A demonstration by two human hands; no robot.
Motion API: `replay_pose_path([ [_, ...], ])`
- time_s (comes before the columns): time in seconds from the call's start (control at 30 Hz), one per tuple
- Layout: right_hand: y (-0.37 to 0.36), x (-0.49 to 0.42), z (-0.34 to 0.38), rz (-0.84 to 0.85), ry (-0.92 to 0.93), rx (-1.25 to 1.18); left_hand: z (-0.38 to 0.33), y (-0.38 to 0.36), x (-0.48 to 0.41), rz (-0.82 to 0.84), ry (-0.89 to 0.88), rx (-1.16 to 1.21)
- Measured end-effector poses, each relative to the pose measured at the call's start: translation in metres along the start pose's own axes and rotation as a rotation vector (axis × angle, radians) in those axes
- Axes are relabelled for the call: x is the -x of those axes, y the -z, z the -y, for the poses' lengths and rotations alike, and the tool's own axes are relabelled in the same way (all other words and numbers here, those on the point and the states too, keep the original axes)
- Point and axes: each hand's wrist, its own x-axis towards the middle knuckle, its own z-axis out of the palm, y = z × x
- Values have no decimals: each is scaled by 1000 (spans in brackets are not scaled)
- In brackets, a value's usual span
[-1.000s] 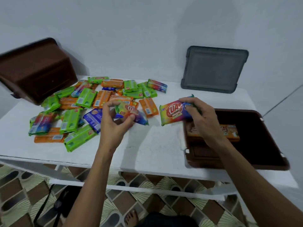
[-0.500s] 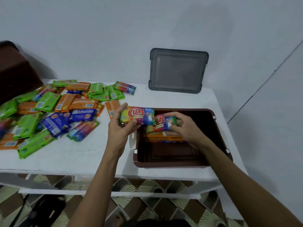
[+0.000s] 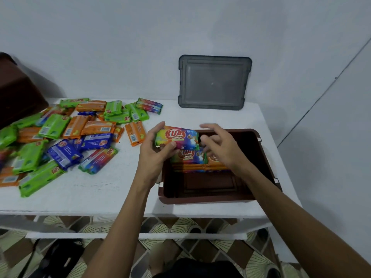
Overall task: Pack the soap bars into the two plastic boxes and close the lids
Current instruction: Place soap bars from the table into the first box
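While the right hand (image 3: 217, 146) is hovering open, the left hand (image 3: 155, 155) is pinching a rainbow-wrapped "KUAT" soap bar (image 3: 177, 137) over the brown box (image 3: 208, 197).

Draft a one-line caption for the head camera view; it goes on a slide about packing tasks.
Left hand holds a rainbow soap bar over the brown box; right hand hovers open.

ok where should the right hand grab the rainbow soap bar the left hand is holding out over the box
By its free right end, coming in from the right. The left hand pinches the rainbow soap bar at its left end, label up, long axis roughly level over the brown box, so the right end sticks out bare toward the open right hand.
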Motion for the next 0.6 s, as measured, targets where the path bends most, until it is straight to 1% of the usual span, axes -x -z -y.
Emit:
replay_pose_path([
  [0.03, 3, 3, 6, 52, -54, -208, -1, -6, 0, 23, -3, -19],
  [0.07, 6, 5, 8, 88, -93, -330, -2, -12, 0, 48, -21, -62],
  [0.1, 9, 7, 10, 95, -116, -374, -4, -17, 1, 77, -52, -130],
  [0.17, 18, 11, 8, 55, -148, -431, -6, -25, 0, 164, -125, -341],
  [0.23, 31, 16, 2, 21, -191, -507, -7, -25, -3, 274, -193, -618],
  [0.27, 38, 19, -1, 3, -199, -502, -7, -22, -5, 303, -246, -761],
  [0.3, 45, 22, -4, -27, -201, -456, -4, -18, -8, 306, -301, -878],
  [0.37, 57, 27, -10, -110, -187, -313, 1, -8, -12, 230, -373, -1001],
  [0.43, 64, 29, -19, -181, -181, -137, 9, 3, -13, 86, -418, -1055],
  [0.5, 66, 28, -29, -208, -178, 64, 16, 13, -12, -41, -445, -1103],
  [0.6, 61, 24, -44, -212, -193, 312, 24, 15, -6, -116, -390, -1100],
])
